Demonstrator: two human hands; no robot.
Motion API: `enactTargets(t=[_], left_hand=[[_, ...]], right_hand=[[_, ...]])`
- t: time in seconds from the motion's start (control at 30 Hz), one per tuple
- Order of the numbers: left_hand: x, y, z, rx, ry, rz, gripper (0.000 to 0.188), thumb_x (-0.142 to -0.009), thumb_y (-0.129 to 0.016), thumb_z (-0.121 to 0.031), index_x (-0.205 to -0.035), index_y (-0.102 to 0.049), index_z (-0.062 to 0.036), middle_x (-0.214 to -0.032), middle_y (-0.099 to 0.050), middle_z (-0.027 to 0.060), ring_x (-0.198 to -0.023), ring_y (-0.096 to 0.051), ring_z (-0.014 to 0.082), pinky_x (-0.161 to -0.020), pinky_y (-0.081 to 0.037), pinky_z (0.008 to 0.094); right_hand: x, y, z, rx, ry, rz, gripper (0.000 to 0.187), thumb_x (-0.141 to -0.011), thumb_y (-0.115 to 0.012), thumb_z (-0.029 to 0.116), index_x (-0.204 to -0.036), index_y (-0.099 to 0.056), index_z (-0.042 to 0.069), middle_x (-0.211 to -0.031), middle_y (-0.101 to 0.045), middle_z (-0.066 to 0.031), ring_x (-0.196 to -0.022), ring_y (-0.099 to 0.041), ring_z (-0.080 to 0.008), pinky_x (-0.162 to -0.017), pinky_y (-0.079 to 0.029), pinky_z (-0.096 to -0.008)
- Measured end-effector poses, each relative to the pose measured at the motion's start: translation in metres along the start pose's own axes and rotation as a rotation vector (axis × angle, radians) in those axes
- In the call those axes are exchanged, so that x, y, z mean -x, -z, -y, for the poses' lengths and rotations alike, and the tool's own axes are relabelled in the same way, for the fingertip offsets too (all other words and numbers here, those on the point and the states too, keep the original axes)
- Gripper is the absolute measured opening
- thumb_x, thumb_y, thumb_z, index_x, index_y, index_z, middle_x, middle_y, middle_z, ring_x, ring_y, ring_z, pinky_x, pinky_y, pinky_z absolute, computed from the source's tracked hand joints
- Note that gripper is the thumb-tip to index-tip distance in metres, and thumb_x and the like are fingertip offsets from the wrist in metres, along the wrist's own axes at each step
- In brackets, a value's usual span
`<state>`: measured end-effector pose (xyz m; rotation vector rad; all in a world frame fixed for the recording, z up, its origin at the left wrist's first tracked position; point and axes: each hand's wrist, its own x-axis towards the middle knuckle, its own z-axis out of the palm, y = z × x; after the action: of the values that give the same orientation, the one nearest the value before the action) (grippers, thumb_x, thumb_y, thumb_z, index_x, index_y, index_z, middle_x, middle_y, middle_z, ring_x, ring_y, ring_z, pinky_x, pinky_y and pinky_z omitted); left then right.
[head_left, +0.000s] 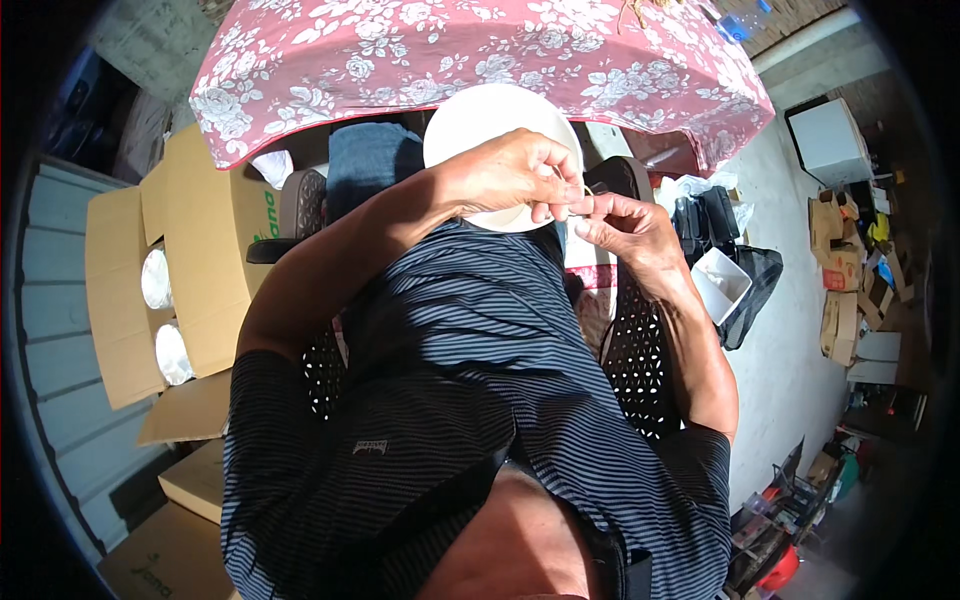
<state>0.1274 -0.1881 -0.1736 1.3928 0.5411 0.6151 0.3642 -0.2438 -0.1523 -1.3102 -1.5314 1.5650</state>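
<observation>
Hands pinched together, left hand and right hand, on a thin wire over a white plate.

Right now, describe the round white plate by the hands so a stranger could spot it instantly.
Find the pink floral tablecloth across the top. Just below its edge, behind the left hand and right hand, sits the round white plate. It is the only plain, glossy white disc among patterned cloth and striped shirt.

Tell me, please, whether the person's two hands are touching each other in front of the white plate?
Touching. The head view shows the left hand fingertips meeting the right hand fingertips, no gap between them, before the white plate.
</observation>
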Motion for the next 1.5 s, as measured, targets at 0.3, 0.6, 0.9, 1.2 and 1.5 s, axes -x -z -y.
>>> enactTargets(t=[0.3, 0.6, 0.9, 1.2, 1.5], left_hand=[[0.002, 0.006, -0.009, 0.008, 0.059, 0.119, 0.015, -0.099, -0.069, -0.013, -0.097, -0.068, 0.0014, -0.079, -0.067, 0.0055, -0.065, -0.055, 0.0063, -0.063, -0.045, 0.0222], [0.0, 0.005, -0.009, -0.046, 0.041, 0.136, 0.014, -0.098, -0.069, -0.008, -0.101, -0.073, 0.0049, -0.08, -0.069, 0.0066, -0.063, -0.057, 0.0066, -0.062, -0.046, 0.0215], [-0.001, 0.007, -0.006, -0.091, 0.081, 0.1, 0.015, -0.097, -0.07, -0.011, -0.1, -0.073, 0.0041, -0.079, -0.07, 0.0067, -0.064, -0.057, 0.0067, -0.063, -0.047, 0.0226], [-0.003, 0.012, -0.006, -0.031, 0.06, 0.145, 0.014, -0.099, -0.068, -0.013, -0.098, -0.07, 0.0012, -0.081, -0.068, 0.0037, -0.066, -0.053, 0.0052, -0.065, -0.045, 0.021], [-0.002, 0.007, -0.009, -0.091, 0.076, 0.104, 0.014, -0.098, -0.068, -0.011, -0.101, -0.071, 0.0026, -0.078, -0.068, 0.0046, -0.065, -0.054, 0.0055, -0.064, -0.044, 0.0211]], right_hand=[[0.0, -0.011, 0.008, 0.2, 0.152, -0.031, 0.031, -0.084, -0.087, 0.01, -0.108, -0.071, -0.003, -0.081, -0.05, 0.0058, -0.074, -0.046, -0.0049, -0.066, -0.041, -0.0243], [-0.007, -0.01, 0.001, 0.337, 0.183, -0.015, 0.016, -0.088, -0.084, 0.014, -0.094, -0.077, 0.001, -0.083, -0.06, 0.0014, -0.076, -0.05, -0.0074, -0.067, -0.042, -0.0272], [-0.013, 0.004, -0.011, 0.222, 0.232, 0.061, 0.01, -0.089, -0.082, 0.009, -0.094, -0.077, 0.001, -0.085, -0.063, 0.0015, -0.078, -0.054, -0.0067, -0.069, -0.044, -0.0253], [-0.009, -0.001, 0.001, 0.028, 0.097, 0.036, 0.014, -0.092, -0.08, 0.011, -0.099, -0.077, 0.0, -0.087, -0.065, 0.0037, -0.077, -0.053, -0.005, -0.07, -0.045, -0.0246], [-0.012, -0.003, -0.001, 0.203, 0.155, 0.011, 0.013, -0.091, -0.08, 0.01, -0.099, -0.079, -0.001, -0.089, -0.067, -0.0007, -0.079, -0.056, -0.0072, -0.072, -0.046, -0.0253]])
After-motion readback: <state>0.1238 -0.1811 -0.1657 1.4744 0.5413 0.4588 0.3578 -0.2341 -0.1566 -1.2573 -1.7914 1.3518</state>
